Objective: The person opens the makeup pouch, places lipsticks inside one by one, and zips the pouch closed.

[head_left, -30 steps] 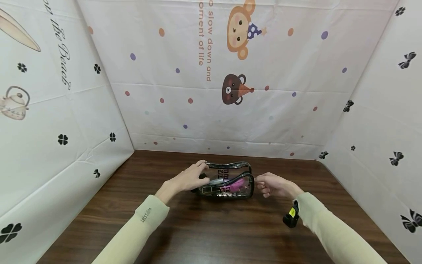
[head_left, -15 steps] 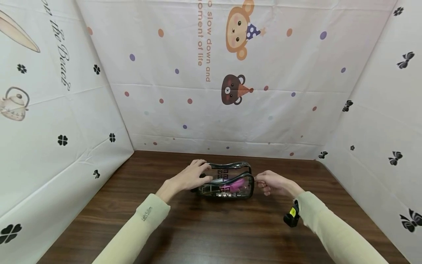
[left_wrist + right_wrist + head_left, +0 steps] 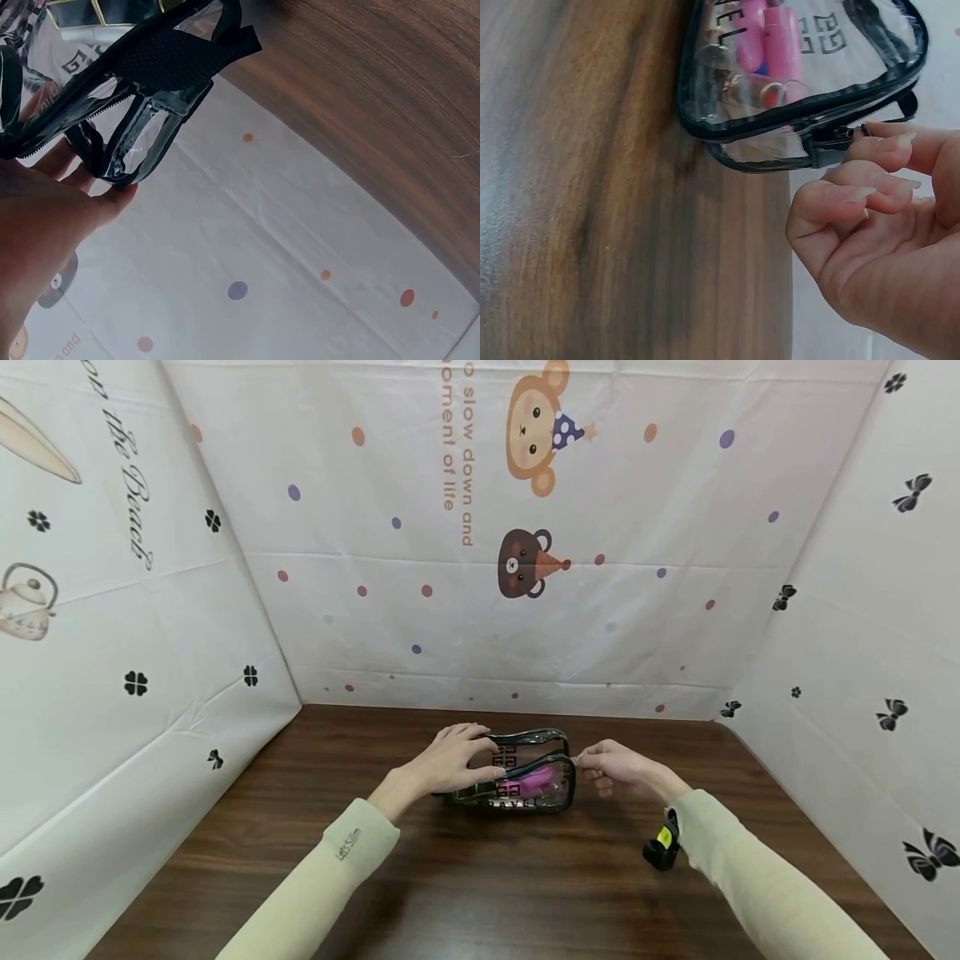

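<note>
A clear cosmetic bag with black trim [image 3: 564,787] lies on the table, black lettering on its side. Inside it show pink tubes [image 3: 781,46] and other small items. My left hand [image 3: 444,762] holds the bag from above at its left part, with the thumb on the near rim and fingers at the far rim. In the left wrist view the bag's dark mesh end [image 3: 166,60] and an open zipper edge show beside the fingers. At the bag's right end, my right hand [image 3: 618,764] pinches the small zipper pull [image 3: 865,130]; its remaining fingers are curled.
The dark wooden table [image 3: 480,893] reaches back to a printed white cloth wall [image 3: 420,618], with more cloth on both sides. A black device with a yellow label [image 3: 663,847] hangs at the right wrist.
My left hand has slid rightward along the top of the bag. My right hand stays at the bag's right end, slightly raised. The head view has shifted a little.
</note>
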Tool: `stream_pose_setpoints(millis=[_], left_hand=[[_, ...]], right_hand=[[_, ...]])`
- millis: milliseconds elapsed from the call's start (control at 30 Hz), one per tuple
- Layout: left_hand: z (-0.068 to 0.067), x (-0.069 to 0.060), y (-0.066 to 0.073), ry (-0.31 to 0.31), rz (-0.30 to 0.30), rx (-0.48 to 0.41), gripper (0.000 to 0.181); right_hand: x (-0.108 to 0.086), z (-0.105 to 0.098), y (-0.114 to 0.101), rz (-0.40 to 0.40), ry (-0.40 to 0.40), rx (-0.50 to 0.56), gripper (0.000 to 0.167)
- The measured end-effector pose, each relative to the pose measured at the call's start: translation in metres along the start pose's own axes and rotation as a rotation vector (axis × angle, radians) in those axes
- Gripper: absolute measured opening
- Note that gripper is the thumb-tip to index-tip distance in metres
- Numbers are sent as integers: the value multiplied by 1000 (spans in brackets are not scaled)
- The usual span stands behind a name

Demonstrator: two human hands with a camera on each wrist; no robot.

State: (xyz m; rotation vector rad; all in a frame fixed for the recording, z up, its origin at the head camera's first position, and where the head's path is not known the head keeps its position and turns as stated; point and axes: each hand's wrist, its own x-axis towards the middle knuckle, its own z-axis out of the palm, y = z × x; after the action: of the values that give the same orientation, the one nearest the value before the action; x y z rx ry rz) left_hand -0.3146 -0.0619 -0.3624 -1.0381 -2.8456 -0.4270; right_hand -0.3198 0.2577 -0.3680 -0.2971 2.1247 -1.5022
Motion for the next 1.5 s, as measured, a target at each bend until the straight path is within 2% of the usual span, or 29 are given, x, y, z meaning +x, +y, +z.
stream_pose_setpoints(millis=[400, 667, 1000, 1500], left_hand=[[3, -2, -2, 18, 15, -7, 57], [3, 0, -1, 23, 32, -12, 62], [0, 2, 1, -25, 10, -12, 59], [0, 2, 0, -32, 47, -23, 53]], right_hand=[[-1, 2, -24, -53, 27, -7, 19], [0, 1, -24, -51, 37, -21, 20], [-2, 0, -28, -61, 42, -15, 23], [-2, 16, -53, -113, 107, -210, 26]])
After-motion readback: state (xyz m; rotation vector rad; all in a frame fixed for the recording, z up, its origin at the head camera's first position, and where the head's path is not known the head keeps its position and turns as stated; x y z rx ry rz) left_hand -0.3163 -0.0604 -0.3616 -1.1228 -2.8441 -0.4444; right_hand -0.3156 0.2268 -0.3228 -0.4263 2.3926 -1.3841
